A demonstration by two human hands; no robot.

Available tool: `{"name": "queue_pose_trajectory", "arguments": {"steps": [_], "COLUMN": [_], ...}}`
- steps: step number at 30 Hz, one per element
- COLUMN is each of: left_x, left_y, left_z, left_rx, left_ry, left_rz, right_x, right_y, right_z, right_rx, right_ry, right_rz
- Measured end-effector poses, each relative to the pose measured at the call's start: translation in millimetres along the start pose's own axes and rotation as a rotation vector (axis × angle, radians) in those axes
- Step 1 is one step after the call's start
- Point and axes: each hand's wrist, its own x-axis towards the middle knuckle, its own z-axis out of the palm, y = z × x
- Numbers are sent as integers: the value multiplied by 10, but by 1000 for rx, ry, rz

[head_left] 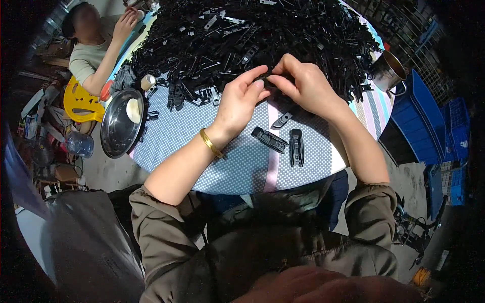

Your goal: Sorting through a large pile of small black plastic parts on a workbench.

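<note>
My left hand (238, 101) and my right hand (309, 90) meet at the near edge of a big heap of black plastic parts (227, 45). The thumb and fingers of each are bent together in a pinch, fingertips almost touching. Something dark seems to be between them, but it blends into the heap and I cannot make it out. Below my hands, on the patterned tablecloth (202, 151), lie two long black plastic pieces (296, 147), one upright in view and one slanted. A smaller black piece (282, 120) rests just beyond them.
At the left table edge stands a dark round bowl (120, 140) with a pale item inside. A small cup (148, 82) is beside it. Across the left side sits another person (98, 55) near a yellow chair (76, 103). A metal pot (388, 70) and blue crates (419, 121) are at right.
</note>
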Motion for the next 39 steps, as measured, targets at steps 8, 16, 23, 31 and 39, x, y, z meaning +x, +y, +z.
{"name": "queue_pose_trajectory", "arguments": {"steps": [8, 16, 23, 31, 39], "left_x": [-56, -3, -9, -71, -182], "left_y": [151, 173, 271, 218, 227], "left_z": [3, -49, -59, 28, 135], "left_rx": [88, -97, -116, 192, 330], "left_ry": [-23, -85, -176, -323, -705], "left_rz": [56, 62, 26, 9, -132], "right_x": [19, 51, 53, -6, -118], "right_y": [-129, -22, 84, 212, 96], "right_z": [-37, 28, -228, -566, -348], "right_rx": [-405, 295, 670, 285, -492], "right_ry": [291, 64, -257, -381, -366], "right_rz": [-45, 375, 301, 285, 68]}}
